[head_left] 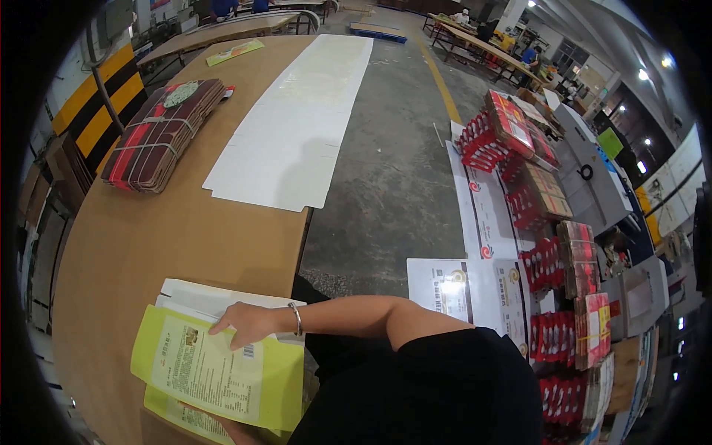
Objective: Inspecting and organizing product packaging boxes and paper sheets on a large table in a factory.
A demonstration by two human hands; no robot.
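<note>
A flat yellow-green printed carton (211,363) lies at the near edge of the table, with a pale printed panel and a barcode on it. My right hand (256,322), a silver bangle at its wrist, rests on top of this carton with thumb and forefinger stretched apart. Below it, a second yellow-green carton (167,404) shows in part. My left hand (236,430) reaches in from the lower edge between the two; its fingers are mostly hidden by the upper carton. A white sheet (182,291) sticks out from under the cartons on the far side.
A long white cardboard sheet (297,133) overhangs the brown table's (178,237) right edge. Tied dark-red flat cartons (159,141) lie at the left. Across the grey floor (386,170), several red and brown tied bundles (582,271) line the right side, beside printed white sheets (434,289).
</note>
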